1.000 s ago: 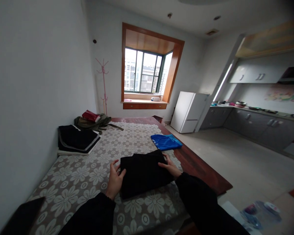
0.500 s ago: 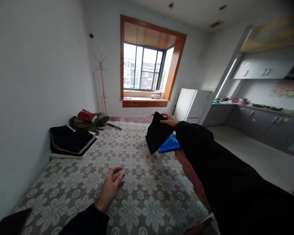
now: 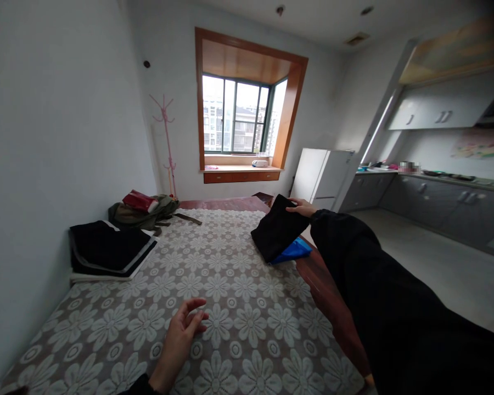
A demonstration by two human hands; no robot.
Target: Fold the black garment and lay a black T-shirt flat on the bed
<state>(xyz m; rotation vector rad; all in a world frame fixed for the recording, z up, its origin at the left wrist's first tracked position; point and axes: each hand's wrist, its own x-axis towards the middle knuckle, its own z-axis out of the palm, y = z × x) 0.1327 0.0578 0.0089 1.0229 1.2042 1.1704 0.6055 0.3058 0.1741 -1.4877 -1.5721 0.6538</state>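
My right hand [image 3: 302, 208] reaches far out over the right side of the table and grips the upper corner of a folded black cloth [image 3: 278, 229]. The cloth is tilted, its lower edge resting near a folded blue cloth [image 3: 292, 250], which it partly covers. Whether the black cloth is a garment I cannot make out. Nearer to me, my left hand [image 3: 187, 323] hovers low over the flower-patterned tablecloth [image 3: 230, 285]. Its fingers are curved and apart, with nothing between them.
On the left by the wall lies a stack of folded dark cloths [image 3: 111, 249]. Behind it sits an olive backpack [image 3: 148, 216] with a red pouch [image 3: 140, 201] on top. A pink coat stand [image 3: 167, 137], a window [image 3: 239, 115] and a white refrigerator [image 3: 321, 173] stand beyond the table.
My right hand has shifted slightly right with the black cloth, over the blue one. The left hand sits a little lower in view, still empty. The camera view has moved slightly.
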